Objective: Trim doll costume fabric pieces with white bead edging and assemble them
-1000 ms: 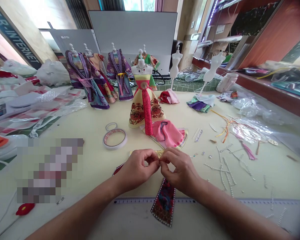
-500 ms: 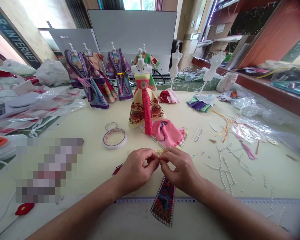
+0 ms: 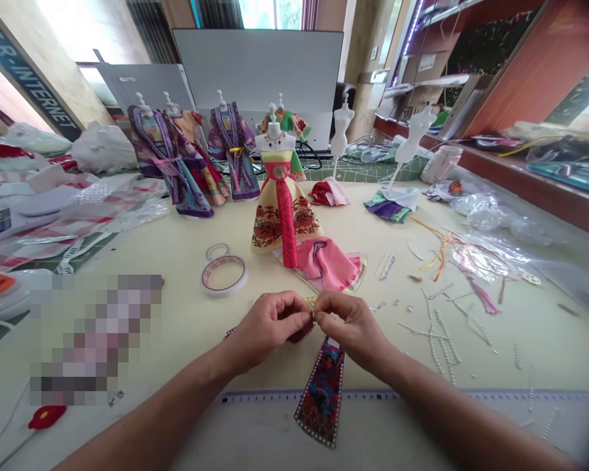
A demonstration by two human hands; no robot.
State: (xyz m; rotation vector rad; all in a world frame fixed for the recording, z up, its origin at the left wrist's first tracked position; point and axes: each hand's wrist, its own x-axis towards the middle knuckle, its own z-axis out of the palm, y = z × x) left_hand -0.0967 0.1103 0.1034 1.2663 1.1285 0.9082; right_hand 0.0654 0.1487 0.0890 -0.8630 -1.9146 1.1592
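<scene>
My left hand [image 3: 272, 327] is closed in a pinch on a small dark red fabric piece [image 3: 302, 333] with a beaded edge. Its fingertips meet those of my right hand [image 3: 348, 326], which pinches the same piece at its right end. The exact spot between the fingertips is too small to make out. Below my right hand lies a flared patterned fabric panel [image 3: 321, 396], edged with pearl-like beads. Gold trim [image 3: 310, 302] shows just behind the fingers. Part of another dark beaded edge [image 3: 229, 333] sticks out left of my left hand.
A ruler [image 3: 373, 396] runs along the front. Tape rolls [image 3: 224, 276] lie behind my left hand. Loose bead chains [image 3: 436, 333] are scattered to the right. A dressed mini mannequin [image 3: 287, 190] stands ahead, with pink fabric [image 3: 331, 261] at its foot. A blurred patch [image 3: 98, 340] covers something left.
The dark red piece shows more below the pinched fingertips. My right hand's fingers have drawn closer together, uncovering the top of the patterned panel. The view has tilted slightly.
</scene>
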